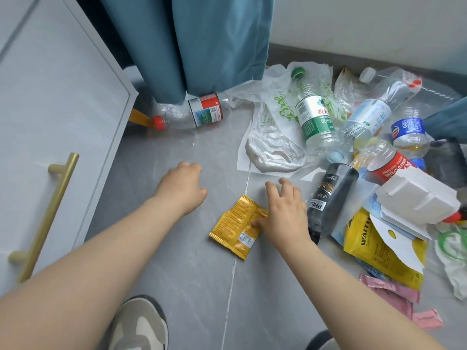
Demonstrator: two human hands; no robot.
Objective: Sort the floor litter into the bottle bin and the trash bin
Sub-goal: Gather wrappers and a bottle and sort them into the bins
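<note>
The right hand [284, 213], fingers spread, is touching the yellow packet [238, 227]; the left hand [183, 188] is hovering relaxed, empty. Pinching the packet up for trash is probably coming next.

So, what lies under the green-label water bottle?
A crumpled white plastic bag with green print lies under the green-label water bottle. What is beneath the bag is covered.
</note>
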